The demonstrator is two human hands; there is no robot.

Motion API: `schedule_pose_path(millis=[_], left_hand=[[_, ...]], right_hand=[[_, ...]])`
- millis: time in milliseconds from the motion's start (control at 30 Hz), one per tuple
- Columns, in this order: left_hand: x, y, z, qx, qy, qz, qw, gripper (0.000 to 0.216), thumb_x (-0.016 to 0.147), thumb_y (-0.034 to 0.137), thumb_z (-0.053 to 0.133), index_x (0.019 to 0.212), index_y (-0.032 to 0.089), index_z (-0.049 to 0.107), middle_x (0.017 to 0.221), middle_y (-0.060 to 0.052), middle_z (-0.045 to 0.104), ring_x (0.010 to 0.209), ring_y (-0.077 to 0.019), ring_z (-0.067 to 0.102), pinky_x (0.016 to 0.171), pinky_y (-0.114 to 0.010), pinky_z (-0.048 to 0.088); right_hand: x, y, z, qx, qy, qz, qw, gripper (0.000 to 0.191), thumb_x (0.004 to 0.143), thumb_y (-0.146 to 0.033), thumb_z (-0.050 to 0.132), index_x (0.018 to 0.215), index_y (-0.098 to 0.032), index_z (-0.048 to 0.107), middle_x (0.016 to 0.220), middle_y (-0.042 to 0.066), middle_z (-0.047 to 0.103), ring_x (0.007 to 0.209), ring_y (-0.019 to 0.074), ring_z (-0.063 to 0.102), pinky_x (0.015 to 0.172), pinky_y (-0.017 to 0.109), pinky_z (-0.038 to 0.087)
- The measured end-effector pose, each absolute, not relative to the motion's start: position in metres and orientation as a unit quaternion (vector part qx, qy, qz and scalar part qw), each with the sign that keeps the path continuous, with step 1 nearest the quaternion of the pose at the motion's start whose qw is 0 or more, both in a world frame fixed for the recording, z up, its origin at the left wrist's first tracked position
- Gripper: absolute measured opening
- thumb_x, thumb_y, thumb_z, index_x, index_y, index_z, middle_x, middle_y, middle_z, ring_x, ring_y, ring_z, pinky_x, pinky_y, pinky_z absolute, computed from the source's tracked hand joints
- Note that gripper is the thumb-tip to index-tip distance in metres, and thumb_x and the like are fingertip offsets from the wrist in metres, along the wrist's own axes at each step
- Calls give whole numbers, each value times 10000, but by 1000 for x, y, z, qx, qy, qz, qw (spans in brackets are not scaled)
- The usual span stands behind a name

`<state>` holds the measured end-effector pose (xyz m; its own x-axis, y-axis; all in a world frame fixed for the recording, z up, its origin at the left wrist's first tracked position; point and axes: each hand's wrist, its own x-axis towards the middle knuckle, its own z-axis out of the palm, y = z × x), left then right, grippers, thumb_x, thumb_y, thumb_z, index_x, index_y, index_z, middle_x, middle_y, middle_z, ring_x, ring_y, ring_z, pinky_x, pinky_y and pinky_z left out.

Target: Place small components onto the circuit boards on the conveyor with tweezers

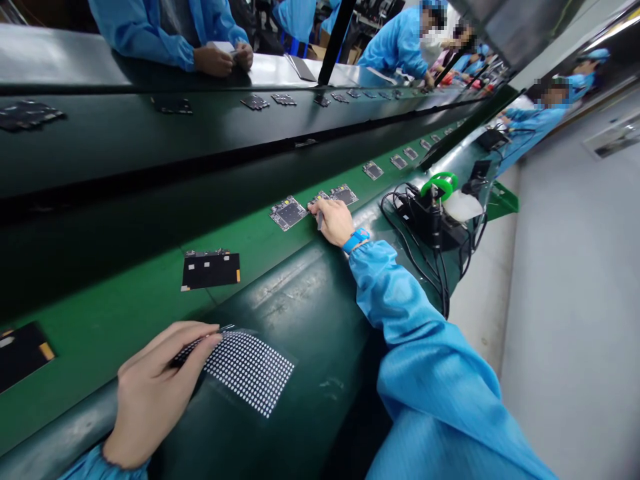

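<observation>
My left hand (160,380) pinches a clear sheet of small round white dots (253,373) between thumb and fingers, low over the dark green bench edge. A thin dark sliver shows at its fingertips; I cannot make out what it is. My right hand (334,220) reaches forward to the green belt, its fingers closed at the near edge of a circuit board (319,198) that they partly cover. A small grey piece shows beneath those fingers. Another circuit board (289,213) lies just left of the hand, and a further circuit board (345,194) lies just right of it.
A black-covered board (211,269) and another black board (23,357) lie on the green belt (125,313) at left. Beyond is a second line with more boards (255,102). Cables and a green spool (440,187) stand at right. Co-workers in blue sit across and farther along.
</observation>
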<state>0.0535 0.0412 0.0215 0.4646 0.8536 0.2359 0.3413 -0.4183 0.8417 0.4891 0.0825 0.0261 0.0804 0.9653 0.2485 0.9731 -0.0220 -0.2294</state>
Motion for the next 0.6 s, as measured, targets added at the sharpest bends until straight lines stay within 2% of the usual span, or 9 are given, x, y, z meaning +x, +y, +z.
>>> schedule_pose_path(millis=[133, 233, 267, 333, 400, 433, 500, 600], left_hand=[[55, 41, 24, 768, 391, 344, 373, 78, 926, 340, 723, 947, 280, 768, 1003, 5, 760, 894, -180, 725, 841, -312, 572], [56, 41, 25, 770, 384, 349, 372, 68, 928, 329, 722, 945, 279, 763, 999, 5, 759, 882, -174, 722, 827, -300, 574], [56, 41, 25, 771, 379, 351, 372, 64, 929, 323, 720, 949, 279, 763, 998, 5, 759, 877, -172, 722, 820, -297, 573], [56, 43, 24, 775, 371, 352, 373, 62, 928, 313, 722, 956, 278, 764, 1000, 3, 762, 880, -173, 725, 817, -294, 572], [57, 44, 23, 775, 369, 355, 371, 61, 921, 306, 729, 954, 272, 767, 995, 0, 765, 879, -175, 728, 817, -293, 574], [57, 44, 24, 774, 371, 356, 370, 61, 920, 304, 729, 951, 268, 768, 987, -1, 767, 874, -175, 729, 813, -293, 575], [60, 43, 27, 771, 378, 354, 370, 70, 927, 304, 720, 936, 257, 771, 961, -6, 771, 856, -174, 729, 797, -292, 577], [66, 42, 34, 762, 375, 353, 393, 109, 943, 306, 699, 917, 235, 777, 922, -21, 774, 847, -176, 731, 786, -293, 583]], right_hand=[[498, 90, 26, -735, -648, 19, 198, 214, 944, -146, 446, 1005, -193, 645, 1090, 99, 784, 1024, 269, 714, 917, 381, 504], [503, 88, 32, -727, -653, 31, 210, 182, 979, -230, 485, 941, -189, 658, 1083, 127, 781, 1048, 295, 711, 973, 434, 501], [503, 86, 37, -720, -650, 39, 239, 190, 993, -279, 503, 968, -189, 668, 1101, 129, 777, 1061, 294, 709, 992, 445, 502], [493, 79, 51, -699, -618, 75, 352, 290, 1027, -425, 511, 1131, -206, 670, 1113, 107, 773, 1018, 259, 721, 950, 416, 545], [471, 71, 69, -667, -552, 149, 479, 484, 1027, -609, 471, 1302, -240, 618, 1019, 68, 773, 854, 204, 729, 774, 342, 594], [454, 67, 77, -650, -520, 201, 517, 573, 1002, -691, 456, 1323, -244, 614, 915, 48, 760, 736, 180, 709, 658, 307, 585], [414, 57, 90, -610, -493, 308, 539, 620, 938, -752, 526, 1217, -221, 684, 812, 37, 724, 637, 158, 674, 533, 271, 553], [352, 40, 97, -542, -472, 442, 537, 443, 895, -635, 700, 1058, -224, 733, 879, 60, 752, 719, 186, 723, 584, 307, 614]])
